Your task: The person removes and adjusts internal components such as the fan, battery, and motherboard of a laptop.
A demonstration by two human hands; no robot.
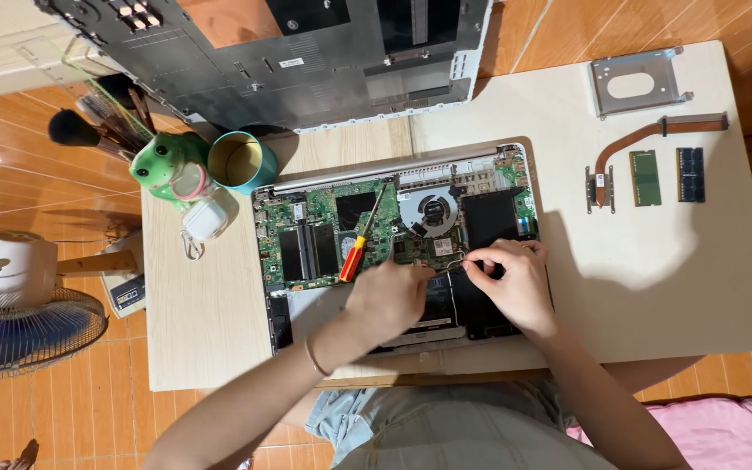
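An opened laptop base (282, 306) lies on the table, its green circuit board (324, 213) and round cooling fan (429, 210) exposed. My left hand (386, 296) rests on the board's lower middle, fingers curled, fingertips at a thin wire (450, 258). My right hand (515, 278) pinches the same wire from the right side. A red and yellow screwdriver (354, 257) lies loose on the board, left of my left hand.
The grey laptop bottom cover (263, 70) lies at the table's back. A metal bracket (635, 82), copper heat pipe (646, 137) and two memory sticks (668, 176) sit at right. A teal cup (241, 161), frog-shaped mug (167, 165) and white earbud case (206, 219) stand left. A fan (19, 322) stands on the floor.
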